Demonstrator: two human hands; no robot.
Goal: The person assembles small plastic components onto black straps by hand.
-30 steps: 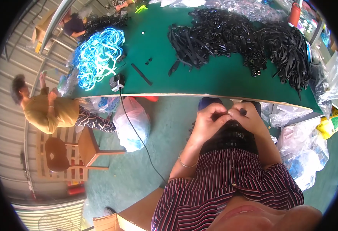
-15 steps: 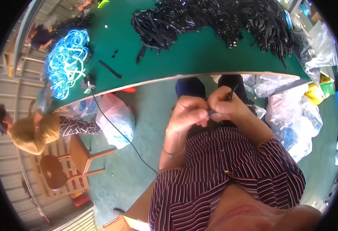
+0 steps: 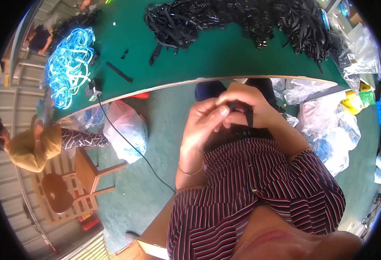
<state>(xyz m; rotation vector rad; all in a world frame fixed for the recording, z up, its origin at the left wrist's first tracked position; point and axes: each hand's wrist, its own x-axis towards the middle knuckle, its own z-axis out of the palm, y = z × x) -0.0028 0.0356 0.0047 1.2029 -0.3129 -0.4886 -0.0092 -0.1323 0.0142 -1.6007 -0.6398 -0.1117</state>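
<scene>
Close together over my lap, just short of the table's near edge, both hands work on a small black strap (image 3: 249,116). My left hand (image 3: 202,121) is closed, its thumb and fingertips pinched against the fingers of the other hand. Curled over the strap is my right hand (image 3: 253,100), and one dark end hangs down below its fingers. The part between the fingertips is mostly hidden. Beyond the hands, a big heap of black straps with buckles (image 3: 216,17) lies across the far side of the green table (image 3: 155,71).
A bundle of bright blue cords (image 3: 71,65) lies at the table's left, near a small black device (image 3: 93,89) with a trailing cable (image 3: 145,158). A loose black strip (image 3: 119,72) lies nearby. Plastic bags (image 3: 127,134) flank me. Left, a person (image 3: 30,147) stands near a wooden chair (image 3: 88,171).
My right hand has turned over and now curls above the strap, whose end points downward instead of up. The view has shifted slightly.
</scene>
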